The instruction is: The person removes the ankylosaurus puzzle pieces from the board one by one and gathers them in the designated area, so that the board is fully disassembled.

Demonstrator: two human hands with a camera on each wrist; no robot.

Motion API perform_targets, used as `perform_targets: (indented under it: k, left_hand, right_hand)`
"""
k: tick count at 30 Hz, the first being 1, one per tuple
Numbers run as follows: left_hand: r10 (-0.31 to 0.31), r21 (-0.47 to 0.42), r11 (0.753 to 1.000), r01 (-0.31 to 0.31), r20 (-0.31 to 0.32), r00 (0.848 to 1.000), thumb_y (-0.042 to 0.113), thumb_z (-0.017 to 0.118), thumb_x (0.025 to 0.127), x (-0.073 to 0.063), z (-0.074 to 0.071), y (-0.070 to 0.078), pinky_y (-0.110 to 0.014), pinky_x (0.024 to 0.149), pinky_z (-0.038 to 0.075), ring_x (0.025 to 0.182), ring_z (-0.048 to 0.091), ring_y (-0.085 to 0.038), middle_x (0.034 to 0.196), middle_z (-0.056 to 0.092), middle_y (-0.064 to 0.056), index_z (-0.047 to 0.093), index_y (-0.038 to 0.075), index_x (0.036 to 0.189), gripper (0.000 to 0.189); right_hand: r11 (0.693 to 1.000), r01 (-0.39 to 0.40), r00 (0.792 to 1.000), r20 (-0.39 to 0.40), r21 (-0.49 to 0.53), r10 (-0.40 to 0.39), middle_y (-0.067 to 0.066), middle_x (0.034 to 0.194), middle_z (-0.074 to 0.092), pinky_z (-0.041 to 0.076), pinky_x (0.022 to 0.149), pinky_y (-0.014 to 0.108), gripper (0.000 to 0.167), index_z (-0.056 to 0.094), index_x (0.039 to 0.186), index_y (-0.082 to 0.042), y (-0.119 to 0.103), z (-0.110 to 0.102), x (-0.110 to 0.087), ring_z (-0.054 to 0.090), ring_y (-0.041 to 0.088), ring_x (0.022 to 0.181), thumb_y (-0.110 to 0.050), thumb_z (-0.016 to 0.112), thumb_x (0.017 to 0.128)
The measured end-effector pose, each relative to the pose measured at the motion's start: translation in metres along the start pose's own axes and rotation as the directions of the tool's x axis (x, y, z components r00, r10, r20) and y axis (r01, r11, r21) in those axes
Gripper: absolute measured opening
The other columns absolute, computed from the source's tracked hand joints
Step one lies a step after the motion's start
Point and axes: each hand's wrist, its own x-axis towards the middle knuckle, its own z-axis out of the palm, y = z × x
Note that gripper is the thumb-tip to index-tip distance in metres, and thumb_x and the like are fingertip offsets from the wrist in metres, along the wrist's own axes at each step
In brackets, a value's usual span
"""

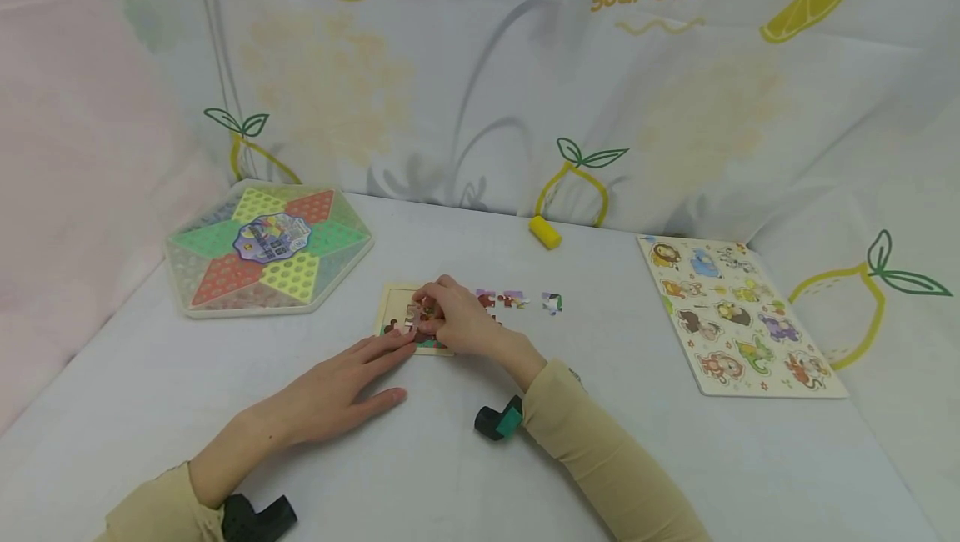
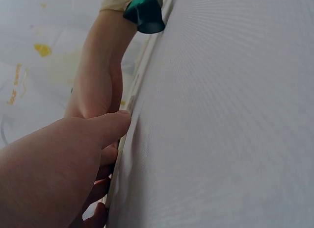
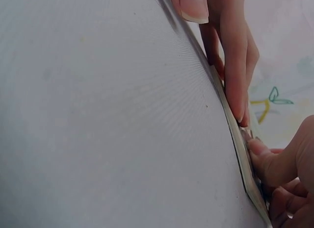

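Note:
A small wooden jigsaw puzzle tray (image 1: 392,302) lies on the white table, partly filled with colourful pieces and half covered by both hands. My left hand (image 1: 337,392) reaches in from the left, its straight fingers resting on the tray's near edge and the thumb on the cloth. Over the tray, my right hand (image 1: 468,321) has its fingers curled and pinches a small puzzle piece (image 1: 412,314) at the picture. Up close, the right wrist view shows the right thumb (image 3: 267,162) low against the tray rim (image 3: 235,139). Loose puzzle pieces (image 1: 513,299) lie just right of the tray.
A hexagonal Chinese checkers board (image 1: 270,250) lies at the back left. An animal picture board (image 1: 738,317) is at the right. A yellow cylinder (image 1: 545,233) lies near the back curtain. Black wrist devices (image 1: 498,419) sit at both wrists.

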Motion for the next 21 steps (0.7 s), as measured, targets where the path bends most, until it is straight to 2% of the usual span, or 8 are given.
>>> perform_targets:
  k: [12, 21]
  left_hand:
    - [-0.005, 0.003, 1.000, 0.005, 0.002, 1.000, 0.052, 0.051, 0.101, 0.0003, 0.0006, -0.0005, -0.054, 0.112, 0.038, 0.148, 0.032, -0.031, 0.162, 0.033, -0.001, 0.043, 0.020, 0.153, 0.062]
    - [-0.018, 0.004, 1.000, 0.018, 0.018, 1.000, 0.054, 0.050, 0.101, 0.0011, 0.0014, -0.0015, -0.055, 0.113, 0.037, 0.149, 0.031, -0.032, 0.163, 0.031, -0.001, 0.042, 0.020, 0.154, 0.063]
  right_hand:
    - [0.997, 0.035, 0.999, -0.018, 0.063, -0.034, 0.007, 0.102, 0.058, 0.049, 0.075, 0.024, 0.031, 0.060, 0.119, -0.009, 0.0024, -0.0036, -0.0002, 0.056, 0.016, 0.086, -0.005, 0.072, 0.091]
    - [0.997, 0.060, 0.998, -0.003, 0.042, -0.060, 0.008, 0.101, 0.059, 0.049, 0.078, 0.026, 0.030, 0.061, 0.120, -0.006, 0.0045, -0.0049, -0.0006, 0.056, 0.018, 0.089, -0.008, 0.071, 0.093]
